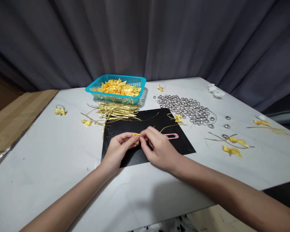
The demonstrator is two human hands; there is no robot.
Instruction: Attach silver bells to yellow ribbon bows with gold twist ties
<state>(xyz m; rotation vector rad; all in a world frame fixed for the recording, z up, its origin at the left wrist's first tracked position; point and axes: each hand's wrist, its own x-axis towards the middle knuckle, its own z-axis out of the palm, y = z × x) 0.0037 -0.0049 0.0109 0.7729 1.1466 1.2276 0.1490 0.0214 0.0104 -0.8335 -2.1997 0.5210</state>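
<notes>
Over a black mat point(125, 158), both hands meet at a small yellow ribbon bow point(136, 134). My left hand point(119, 146) is closed, pinching the bow between thumb and fingers. My right hand point(157, 146) is also closed, its thumb and fingertips pressed together at the bow's right side; whether it grips the ribbon or a thin wire there is hidden. Partly behind the right hand lies a pink tool with an oval opening point(176, 136). A gold twist tie point(169, 126) and another yellow bow point(178, 118) rest on the mat's right side.
A teal basket point(89, 89) full of yellow bows stands at the back. Gold twist ties point(118, 111) are heaped before it. Silver teardrop beads point(183, 106) spread to the right. Finished-looking bow rings point(60, 111) and loose bows point(232, 150) lie around the white table point(50, 161).
</notes>
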